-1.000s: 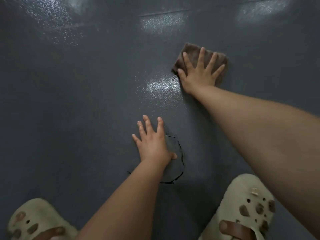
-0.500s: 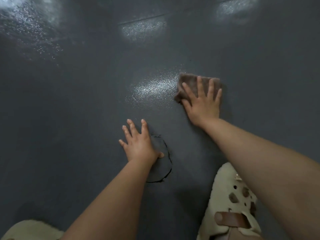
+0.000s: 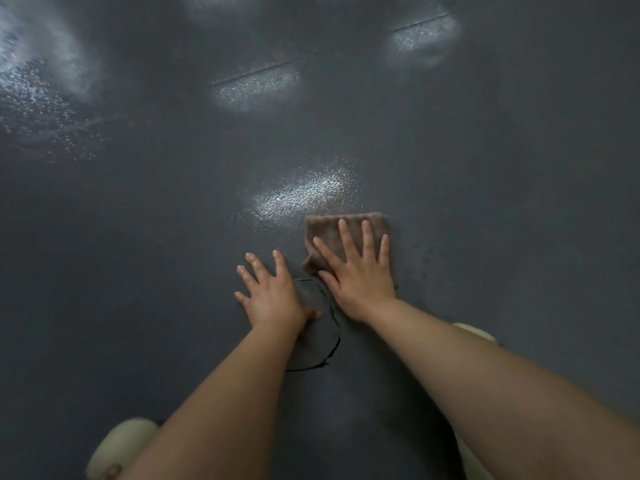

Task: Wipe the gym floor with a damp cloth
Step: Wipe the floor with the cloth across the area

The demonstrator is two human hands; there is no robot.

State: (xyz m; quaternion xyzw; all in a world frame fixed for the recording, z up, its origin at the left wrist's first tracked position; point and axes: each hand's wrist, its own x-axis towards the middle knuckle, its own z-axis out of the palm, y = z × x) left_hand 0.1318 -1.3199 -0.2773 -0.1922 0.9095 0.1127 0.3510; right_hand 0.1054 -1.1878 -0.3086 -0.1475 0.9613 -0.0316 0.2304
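A brown folded cloth lies flat on the dark grey gym floor. My right hand presses down on it with fingers spread and straight, covering its near half. My left hand rests flat on the floor just to the left, fingers spread, its thumb on a round cracked patch in the floor. The two hands lie close together, almost touching.
Shiny wet patches reflect light just beyond the cloth and farther off. A seam line crosses the floor at the back. My cream clogs show at the lower left and behind my right forearm.
My right hand has dragged the cloth toward me, from far ahead to right beside my left hand. The left hand has stayed planted by the cracked patch.
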